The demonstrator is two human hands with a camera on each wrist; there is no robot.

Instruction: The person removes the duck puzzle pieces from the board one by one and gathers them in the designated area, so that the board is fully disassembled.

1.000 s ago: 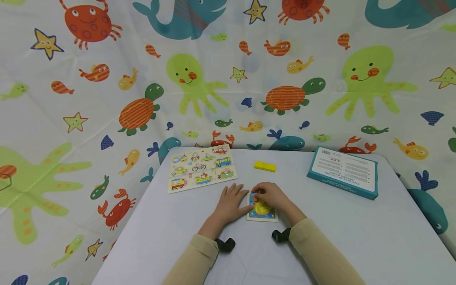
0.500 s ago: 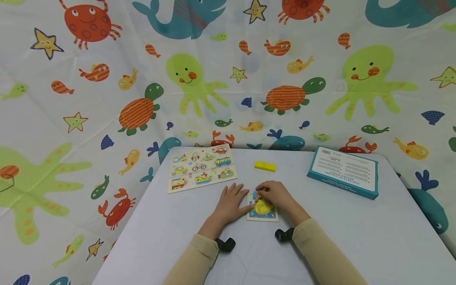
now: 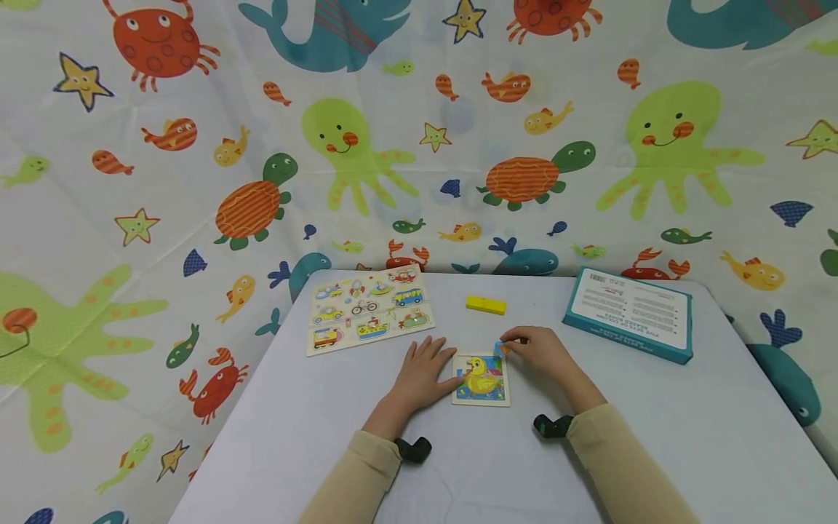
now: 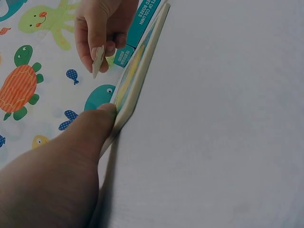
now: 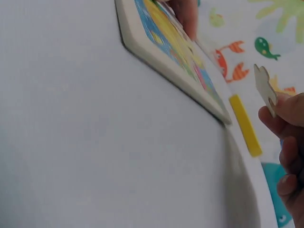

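A small square jigsaw puzzle with a yellow duck picture and a pale wooden frame lies on the white table. My left hand is spread flat beside it, thumb resting on the puzzle's left edge. Just off the upper right corner, my right hand pinches a blue-printed puzzle piece between thumb and finger. In the right wrist view that puzzle piece shows its plain back and is held up off the table. The left wrist view has the puzzle piece nearly edge-on.
Behind my left hand lies a wooden board with vehicle pictures. A yellow block sits near the table's back edge. To the right is a teal box with a white label. A sea-animal curtain hangs behind the table.
My right hand has lifted a piece from the puzzle's upper part and moved right and slightly away with it. My left hand has stayed in place on the puzzle's edge.
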